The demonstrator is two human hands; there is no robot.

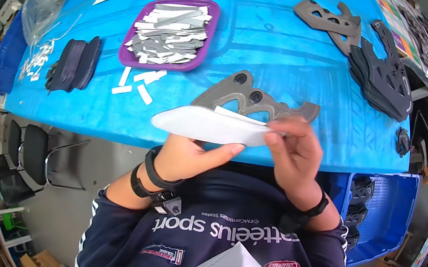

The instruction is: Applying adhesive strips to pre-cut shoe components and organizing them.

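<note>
A long leaf-shaped pad (201, 124) with a white face is held up at the table's near edge. My left hand (187, 157) grips it from below, the thumb lying along its lower edge. At the pad's right end, my right hand (298, 160) pinches with thumb and forefinger at a narrow white strip (240, 116) along the upper edge. Those fingertips cover the strip's end. Just behind the pad lies a grey-brown moulded piece (238, 93) with cut-outs and round black spots, partly hidden by the pad and my right hand.
A purple tray (210, 47) heaped with grey and white strips stands beyond my hands. Loose white strips (143, 93) lie before it; dark pads (74, 64) are stacked left. Stacked dark pieces (377, 85) and grey-brown pieces (326, 19) lie right. A blue crate (381, 237) stands below.
</note>
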